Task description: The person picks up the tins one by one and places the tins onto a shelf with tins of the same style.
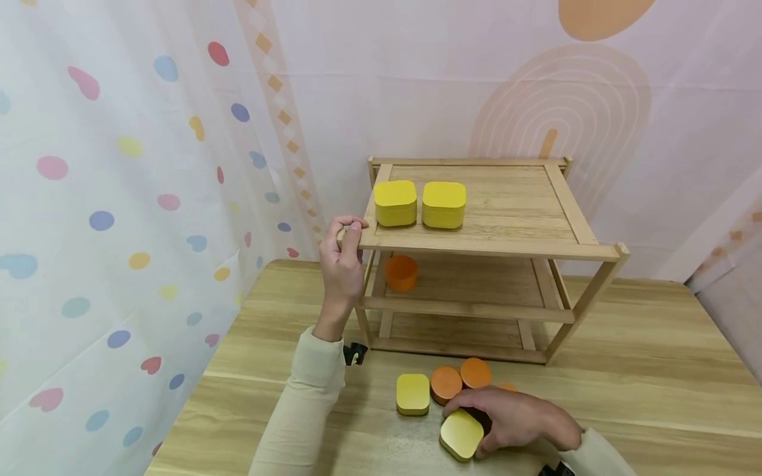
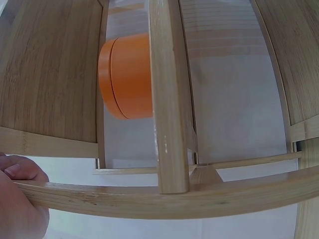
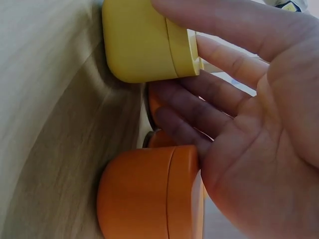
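My left hand grips the front left corner of a wooden shelf rack, thumb at the near side. In the left wrist view, part of that hand shows beside the rail. On the table, my right hand holds a square yellow tin between thumb and fingers. The right wrist view shows this yellow tin standing on the wood with the thumb across its lid edge. A second yellow tin stands to its left. Round orange tins stand just behind, one partly hidden by the hand.
Two more yellow tins sit side by side at the left of the top shelf. An orange tin stands on the middle shelf at the left. A patterned curtain hangs behind and left of the table.
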`<control>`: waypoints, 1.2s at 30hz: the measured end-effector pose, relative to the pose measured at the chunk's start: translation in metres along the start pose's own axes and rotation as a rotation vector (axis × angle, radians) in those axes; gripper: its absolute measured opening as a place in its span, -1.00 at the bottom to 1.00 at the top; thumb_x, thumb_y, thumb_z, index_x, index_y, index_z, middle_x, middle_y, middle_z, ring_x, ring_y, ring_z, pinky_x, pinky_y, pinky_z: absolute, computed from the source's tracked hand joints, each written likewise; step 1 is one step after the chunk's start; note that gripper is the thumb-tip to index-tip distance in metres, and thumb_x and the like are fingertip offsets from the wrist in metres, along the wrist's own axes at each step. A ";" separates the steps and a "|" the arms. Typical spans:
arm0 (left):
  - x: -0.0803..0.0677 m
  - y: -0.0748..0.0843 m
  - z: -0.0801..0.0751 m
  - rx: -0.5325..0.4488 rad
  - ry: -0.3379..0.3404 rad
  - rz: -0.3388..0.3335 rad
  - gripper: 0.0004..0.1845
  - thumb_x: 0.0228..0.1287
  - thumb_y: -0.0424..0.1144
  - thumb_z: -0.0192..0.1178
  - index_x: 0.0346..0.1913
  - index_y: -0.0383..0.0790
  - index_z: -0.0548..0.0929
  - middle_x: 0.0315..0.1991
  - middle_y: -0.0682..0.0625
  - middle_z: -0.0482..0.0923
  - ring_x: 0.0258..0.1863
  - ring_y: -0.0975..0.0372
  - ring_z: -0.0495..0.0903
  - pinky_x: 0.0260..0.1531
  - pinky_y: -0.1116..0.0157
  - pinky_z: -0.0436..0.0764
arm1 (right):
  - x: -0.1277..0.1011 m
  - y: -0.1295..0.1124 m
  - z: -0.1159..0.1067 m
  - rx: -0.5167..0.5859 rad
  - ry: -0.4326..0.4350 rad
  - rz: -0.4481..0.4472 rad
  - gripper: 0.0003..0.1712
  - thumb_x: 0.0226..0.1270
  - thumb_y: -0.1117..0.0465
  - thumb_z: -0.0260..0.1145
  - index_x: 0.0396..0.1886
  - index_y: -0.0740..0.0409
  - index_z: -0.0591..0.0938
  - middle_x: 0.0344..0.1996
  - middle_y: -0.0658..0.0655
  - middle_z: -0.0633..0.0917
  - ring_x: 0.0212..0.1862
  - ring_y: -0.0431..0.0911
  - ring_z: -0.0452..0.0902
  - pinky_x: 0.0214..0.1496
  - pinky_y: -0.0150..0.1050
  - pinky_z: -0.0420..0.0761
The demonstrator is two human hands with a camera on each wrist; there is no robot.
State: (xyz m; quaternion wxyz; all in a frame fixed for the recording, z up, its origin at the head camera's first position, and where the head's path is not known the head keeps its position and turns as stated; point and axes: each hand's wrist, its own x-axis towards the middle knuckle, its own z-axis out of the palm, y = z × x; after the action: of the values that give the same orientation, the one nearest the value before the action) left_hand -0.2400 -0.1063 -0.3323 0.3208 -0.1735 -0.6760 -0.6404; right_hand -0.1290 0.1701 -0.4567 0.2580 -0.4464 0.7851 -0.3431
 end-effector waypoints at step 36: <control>0.000 0.000 0.000 -0.009 0.005 0.002 -0.70 0.52 -0.24 -0.08 -0.21 -0.42 0.55 -0.71 0.04 0.22 -0.77 0.28 0.15 -0.74 0.42 0.18 | -0.001 -0.003 -0.004 0.027 0.056 0.058 -0.39 0.24 0.04 0.45 0.28 -0.03 0.50 0.13 -0.14 0.55 0.05 -0.34 0.44 0.07 -0.26 0.54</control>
State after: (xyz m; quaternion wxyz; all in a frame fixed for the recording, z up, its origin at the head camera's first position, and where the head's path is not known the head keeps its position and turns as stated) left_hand -0.2397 -0.1064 -0.3323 0.3222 -0.1739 -0.6723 -0.6434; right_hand -0.1291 0.1712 -0.4518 0.2518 -0.4098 0.8000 -0.3586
